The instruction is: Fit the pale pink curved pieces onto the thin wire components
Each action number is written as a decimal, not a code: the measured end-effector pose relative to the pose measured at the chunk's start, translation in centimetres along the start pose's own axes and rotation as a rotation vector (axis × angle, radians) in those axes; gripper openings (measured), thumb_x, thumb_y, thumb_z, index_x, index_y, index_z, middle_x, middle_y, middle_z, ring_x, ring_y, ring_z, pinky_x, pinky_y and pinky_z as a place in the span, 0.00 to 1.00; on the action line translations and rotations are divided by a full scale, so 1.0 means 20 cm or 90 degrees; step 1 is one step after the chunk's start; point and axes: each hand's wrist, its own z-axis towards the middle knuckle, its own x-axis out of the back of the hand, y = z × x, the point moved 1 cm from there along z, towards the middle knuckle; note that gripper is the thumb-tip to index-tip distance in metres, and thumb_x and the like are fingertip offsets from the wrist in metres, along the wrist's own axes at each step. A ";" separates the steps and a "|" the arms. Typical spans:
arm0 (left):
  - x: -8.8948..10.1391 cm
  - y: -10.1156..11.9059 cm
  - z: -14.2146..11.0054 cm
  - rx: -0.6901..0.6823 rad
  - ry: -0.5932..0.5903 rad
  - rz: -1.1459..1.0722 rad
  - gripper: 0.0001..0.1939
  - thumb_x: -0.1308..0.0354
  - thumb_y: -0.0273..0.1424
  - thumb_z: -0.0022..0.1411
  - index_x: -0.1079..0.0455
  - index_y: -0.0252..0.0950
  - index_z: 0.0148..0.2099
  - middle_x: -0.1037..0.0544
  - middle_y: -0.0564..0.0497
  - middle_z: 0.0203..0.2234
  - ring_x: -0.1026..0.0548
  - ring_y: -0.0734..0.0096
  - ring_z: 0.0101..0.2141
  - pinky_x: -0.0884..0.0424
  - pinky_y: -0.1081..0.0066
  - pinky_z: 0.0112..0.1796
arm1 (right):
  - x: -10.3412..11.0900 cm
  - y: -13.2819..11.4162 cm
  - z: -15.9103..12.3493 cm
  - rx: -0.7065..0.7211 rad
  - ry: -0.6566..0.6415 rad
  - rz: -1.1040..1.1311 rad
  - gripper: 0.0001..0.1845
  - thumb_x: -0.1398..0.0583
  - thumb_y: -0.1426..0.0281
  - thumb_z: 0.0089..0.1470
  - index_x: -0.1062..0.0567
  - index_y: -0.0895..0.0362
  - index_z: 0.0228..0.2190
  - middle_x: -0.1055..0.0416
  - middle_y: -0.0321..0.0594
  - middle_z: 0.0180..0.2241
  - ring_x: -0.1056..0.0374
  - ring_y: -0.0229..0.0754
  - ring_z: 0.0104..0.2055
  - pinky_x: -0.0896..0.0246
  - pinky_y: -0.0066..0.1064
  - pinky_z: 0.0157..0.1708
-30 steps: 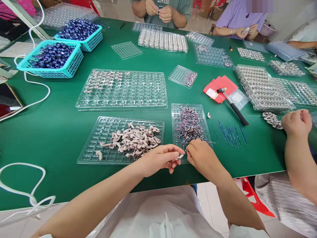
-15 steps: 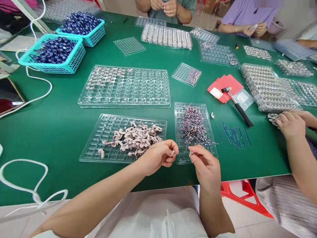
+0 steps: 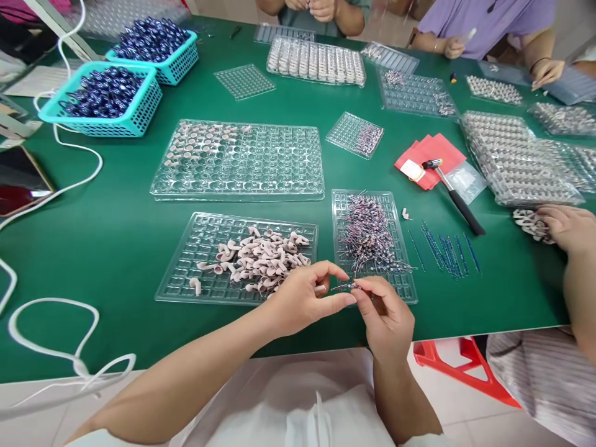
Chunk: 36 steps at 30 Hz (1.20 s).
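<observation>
My left hand (image 3: 305,295) has a small beige elbow-shaped piece (image 3: 320,289) tucked in its curled fingers, while its thumb and index finger reach, apart, toward my right fingertips. My right hand (image 3: 388,313) pinches a small component with thin wire leads (image 3: 347,286), its leads pointing left. Just beyond my left hand, a pile of beige elbow-shaped pieces (image 3: 267,254) lies on a clear grid tray (image 3: 179,273). A heap of wire-leaded components (image 3: 365,226) rests on a narrower clear tray (image 3: 408,287) beyond my right hand.
A larger clear tray (image 3: 279,161), partly filled with beige pieces, lies farther back. Turquoise baskets (image 3: 139,118) hold dark blue parts. Right are blue strips (image 3: 447,251), a hammer (image 3: 459,205) and red packets (image 3: 442,152). A co-worker's hand (image 3: 570,226) handles pieces at far right.
My left hand has moved right and opened its thumb and index finger toward my right hand. The wire-leaded component now shows at my right fingertips. A co-worker's hands across the table have separated.
</observation>
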 end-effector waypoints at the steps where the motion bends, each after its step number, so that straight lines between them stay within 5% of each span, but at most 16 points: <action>1: 0.00 0.00 0.00 0.000 0.005 0.020 0.17 0.35 0.42 0.58 0.28 0.36 0.44 0.47 0.61 0.19 0.50 0.77 0.21 0.53 0.72 0.24 | 0.00 0.00 0.00 0.030 0.002 -0.016 0.07 0.36 0.71 0.58 0.20 0.51 0.39 0.21 0.39 0.37 0.25 0.42 0.38 0.28 0.34 0.37; 14: 0.03 0.03 -0.01 -0.027 -0.007 0.046 0.11 0.42 0.35 0.63 0.23 0.34 0.35 0.30 0.53 0.23 0.38 0.74 0.25 0.43 0.73 0.27 | 0.02 -0.04 0.04 0.301 -0.062 -0.198 0.20 0.39 0.79 0.55 0.26 0.48 0.47 0.22 0.40 0.38 0.25 0.42 0.37 0.29 0.37 0.37; 19: 0.06 0.04 0.01 0.043 -0.103 -0.090 0.11 0.38 0.37 0.59 0.23 0.34 0.34 0.32 0.55 0.21 0.40 0.76 0.23 0.44 0.74 0.24 | 0.01 -0.07 0.03 0.220 -0.075 -0.130 0.13 0.40 0.78 0.57 0.26 0.51 0.42 0.24 0.39 0.34 0.27 0.41 0.34 0.30 0.35 0.34; 27: 0.03 -0.02 0.03 0.186 -0.143 -0.356 0.16 0.29 0.38 0.50 0.28 0.33 0.30 0.42 0.60 0.17 0.50 0.83 0.18 0.59 0.75 0.20 | -0.03 -0.02 0.00 0.096 -0.055 0.034 0.08 0.42 0.76 0.60 0.25 0.51 0.39 0.27 0.38 0.33 0.30 0.41 0.36 0.32 0.35 0.37; 36: 0.00 -0.02 0.02 0.194 -0.177 -0.426 0.17 0.28 0.38 0.50 0.30 0.32 0.30 0.44 0.61 0.17 0.51 0.85 0.18 0.61 0.76 0.20 | -0.03 -0.01 -0.01 0.088 -0.046 0.123 0.09 0.42 0.76 0.61 0.25 0.51 0.39 0.29 0.37 0.32 0.31 0.41 0.35 0.34 0.36 0.37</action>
